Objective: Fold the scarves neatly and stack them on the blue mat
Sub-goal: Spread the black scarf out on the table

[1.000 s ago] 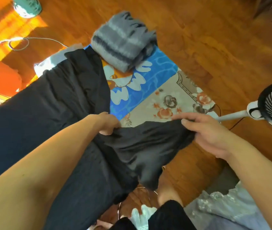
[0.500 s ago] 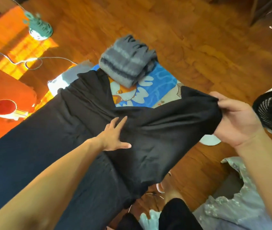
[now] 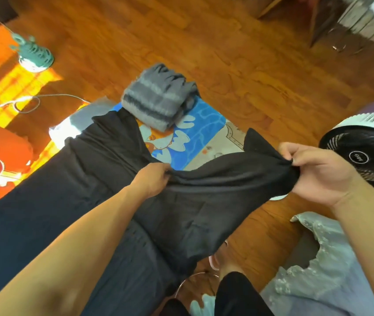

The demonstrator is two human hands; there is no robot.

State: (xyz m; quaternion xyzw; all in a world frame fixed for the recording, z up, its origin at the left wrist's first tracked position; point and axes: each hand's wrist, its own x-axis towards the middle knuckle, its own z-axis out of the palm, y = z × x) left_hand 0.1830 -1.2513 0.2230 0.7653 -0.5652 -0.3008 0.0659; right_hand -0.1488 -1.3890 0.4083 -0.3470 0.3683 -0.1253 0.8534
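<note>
As the left hand (image 3: 153, 179) and right hand (image 3: 313, 172) each pinch the black scarf (image 3: 195, 201), pulling its edge taut should square the fold; a grey scarf (image 3: 158, 96) waits on the mat (image 3: 206, 119).

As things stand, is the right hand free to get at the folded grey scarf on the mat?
Probably not yet: the right hand is pinched on the black scarf, which stretches between it and the grey scarf. Above the mat nothing else blocks the way.
</note>
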